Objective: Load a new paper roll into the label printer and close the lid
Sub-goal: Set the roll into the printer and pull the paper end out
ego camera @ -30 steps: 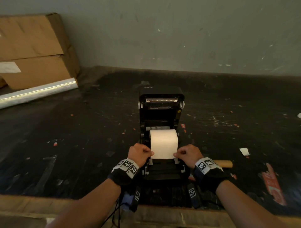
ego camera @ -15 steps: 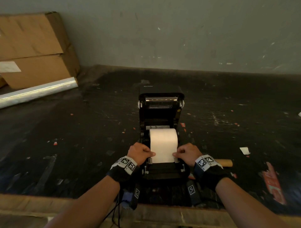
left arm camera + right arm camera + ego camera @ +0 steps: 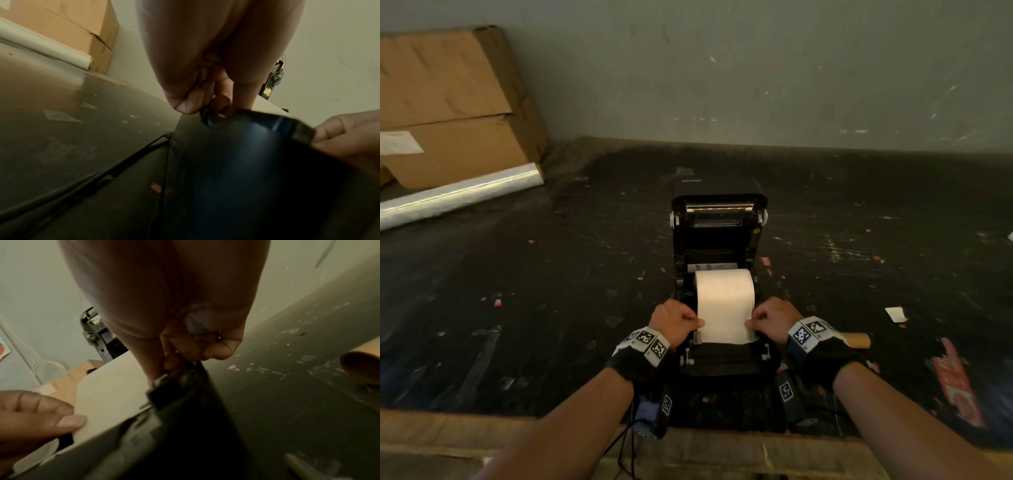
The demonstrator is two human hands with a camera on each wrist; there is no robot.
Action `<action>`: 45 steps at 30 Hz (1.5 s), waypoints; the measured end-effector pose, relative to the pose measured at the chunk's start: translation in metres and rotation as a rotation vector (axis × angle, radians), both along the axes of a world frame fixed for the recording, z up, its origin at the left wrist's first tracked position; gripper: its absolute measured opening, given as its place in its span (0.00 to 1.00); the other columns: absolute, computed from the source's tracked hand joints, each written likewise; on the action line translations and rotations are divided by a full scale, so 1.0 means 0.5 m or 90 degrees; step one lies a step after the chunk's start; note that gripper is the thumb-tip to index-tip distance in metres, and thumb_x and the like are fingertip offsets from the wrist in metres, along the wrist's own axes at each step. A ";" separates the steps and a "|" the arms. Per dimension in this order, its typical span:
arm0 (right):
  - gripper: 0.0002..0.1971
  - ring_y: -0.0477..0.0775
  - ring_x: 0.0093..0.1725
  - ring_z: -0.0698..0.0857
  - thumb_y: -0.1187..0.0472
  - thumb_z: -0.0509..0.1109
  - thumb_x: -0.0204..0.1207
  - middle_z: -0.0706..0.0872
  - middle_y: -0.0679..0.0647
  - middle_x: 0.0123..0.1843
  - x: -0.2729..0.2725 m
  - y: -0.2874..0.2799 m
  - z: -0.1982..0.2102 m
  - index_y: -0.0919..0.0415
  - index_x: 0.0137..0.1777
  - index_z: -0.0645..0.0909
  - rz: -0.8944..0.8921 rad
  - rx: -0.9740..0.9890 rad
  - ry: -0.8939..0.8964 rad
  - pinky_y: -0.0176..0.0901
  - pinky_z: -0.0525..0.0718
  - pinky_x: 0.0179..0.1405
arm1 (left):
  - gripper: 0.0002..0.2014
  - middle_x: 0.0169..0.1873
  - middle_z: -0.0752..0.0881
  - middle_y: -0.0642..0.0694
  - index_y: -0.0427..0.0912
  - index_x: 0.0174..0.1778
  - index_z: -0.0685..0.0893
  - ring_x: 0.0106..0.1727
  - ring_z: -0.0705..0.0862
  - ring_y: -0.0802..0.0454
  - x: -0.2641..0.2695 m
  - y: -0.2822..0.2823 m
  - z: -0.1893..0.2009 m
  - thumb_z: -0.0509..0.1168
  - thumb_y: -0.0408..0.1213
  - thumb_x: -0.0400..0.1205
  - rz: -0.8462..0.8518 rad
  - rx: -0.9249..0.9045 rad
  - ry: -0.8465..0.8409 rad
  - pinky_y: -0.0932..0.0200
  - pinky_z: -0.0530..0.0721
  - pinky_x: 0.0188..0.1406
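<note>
The black label printer (image 3: 726,361) stands mid-table with its lid (image 3: 719,205) tipped up and back. A white paper roll (image 3: 724,284) sits in the bay, and its loose paper end (image 3: 724,325) is drawn forward over the front. My left hand (image 3: 677,322) pinches the paper's left edge; its curled fingers (image 3: 195,100) show at the printer's corner. My right hand (image 3: 771,319) pinches the right edge, with its fingers (image 3: 185,353) beside the black guide. In the right wrist view the left thumb (image 3: 51,418) lies on the paper (image 3: 115,386).
An empty cardboard core (image 3: 854,339) lies just right of my right wrist. Cardboard boxes (image 3: 448,113) and a shiny film roll (image 3: 458,195) sit at the back left. Paper scraps litter the dark tabletop (image 3: 551,291). A cable (image 3: 92,175) runs along the printer's left side.
Both hands stay at the paper's edges. The loose end now reaches slightly further toward the printer's front than one second ago.
</note>
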State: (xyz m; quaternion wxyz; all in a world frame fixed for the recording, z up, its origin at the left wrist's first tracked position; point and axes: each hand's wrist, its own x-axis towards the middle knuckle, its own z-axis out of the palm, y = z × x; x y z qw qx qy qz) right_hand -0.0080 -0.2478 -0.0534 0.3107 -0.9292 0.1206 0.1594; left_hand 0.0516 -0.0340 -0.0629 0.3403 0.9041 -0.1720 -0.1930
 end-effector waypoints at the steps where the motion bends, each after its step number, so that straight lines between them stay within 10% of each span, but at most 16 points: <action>1: 0.11 0.47 0.45 0.82 0.54 0.69 0.75 0.88 0.53 0.47 0.001 -0.001 0.001 0.60 0.48 0.88 0.003 0.001 0.003 0.34 0.73 0.37 | 0.14 0.52 0.90 0.41 0.37 0.53 0.89 0.51 0.87 0.50 0.001 0.000 0.000 0.69 0.43 0.78 0.001 0.006 0.000 0.63 0.80 0.51; 18: 0.07 0.46 0.41 0.83 0.52 0.73 0.72 0.85 0.45 0.36 0.004 -0.011 -0.005 0.51 0.35 0.85 -0.020 0.047 0.008 0.34 0.73 0.34 | 0.12 0.51 0.91 0.42 0.39 0.49 0.91 0.53 0.87 0.49 0.019 0.004 0.004 0.72 0.42 0.74 -0.016 0.013 0.059 0.64 0.77 0.49; 25: 0.12 0.46 0.44 0.83 0.49 0.71 0.73 0.88 0.50 0.47 -0.013 -0.004 0.028 0.55 0.49 0.87 -0.011 -0.063 -0.043 0.36 0.77 0.41 | 0.15 0.51 0.90 0.41 0.39 0.53 0.88 0.53 0.86 0.48 0.010 0.006 0.014 0.72 0.44 0.74 -0.039 0.041 0.017 0.64 0.76 0.47; 31: 0.11 0.35 0.43 0.78 0.53 0.69 0.75 0.83 0.42 0.50 -0.060 0.005 0.058 0.52 0.56 0.85 0.193 -0.090 -0.049 0.30 0.76 0.47 | 0.20 0.31 0.77 0.55 0.43 0.56 0.79 0.32 0.77 0.60 -0.016 0.020 0.032 0.75 0.43 0.71 -0.029 -0.031 -0.128 0.64 0.76 0.36; 37: 0.10 0.41 0.48 0.80 0.55 0.66 0.77 0.86 0.48 0.52 -0.072 0.019 0.038 0.54 0.53 0.86 0.288 -0.147 -0.039 0.35 0.77 0.53 | 0.22 0.57 0.80 0.49 0.47 0.64 0.82 0.56 0.81 0.53 -0.042 0.009 0.024 0.71 0.46 0.74 -0.258 0.055 -0.139 0.57 0.80 0.58; 45: 0.13 0.49 0.53 0.84 0.56 0.64 0.79 0.87 0.52 0.55 -0.085 0.026 0.039 0.57 0.58 0.84 0.246 -0.152 -0.054 0.39 0.78 0.58 | 0.19 0.59 0.81 0.45 0.46 0.65 0.82 0.60 0.80 0.49 -0.034 0.015 0.008 0.65 0.46 0.80 -0.352 0.127 -0.170 0.54 0.78 0.61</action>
